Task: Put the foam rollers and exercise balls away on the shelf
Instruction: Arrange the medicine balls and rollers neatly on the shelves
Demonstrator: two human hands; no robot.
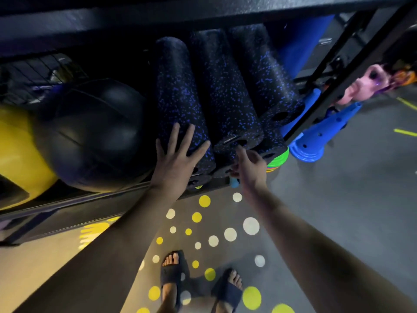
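A: So, what is nearest?
B: Two feet in dark sandals (173, 274) on a grey floor (338, 222) with yellow and white dots. Both bare forearms reach from there over the dark front rail of the shelf (90, 197).
A: And the hands?
B: The left hand (178, 159) lies flat on the near end of the left roller (178, 93), fingers straight and spread, closing around nothing. The right hand (248, 168) is at the end face of the middle roller (221, 86), forefinger stretched toward it, other fingers bent. It is blurred, so I cannot tell if it grips anything.
A: How do the rollers look?
B: Black foam with small blue specks, and a hole in each round end. Three lie side by side on top, ends toward the person, the right roller (261, 68) last. More ends show under them, mostly covered.
A: What is around them?
B: A black ball (97, 134) sits just left of the left roller, and a yellow ball (15, 141), cut off by the frame edge, is beside it. To the right are a stack of coloured discs (278, 160) and blue cones (316, 136). Behind the balls a wire basket (33, 73) is too dark to read, and a pink thing (365, 84) far right is only blur.
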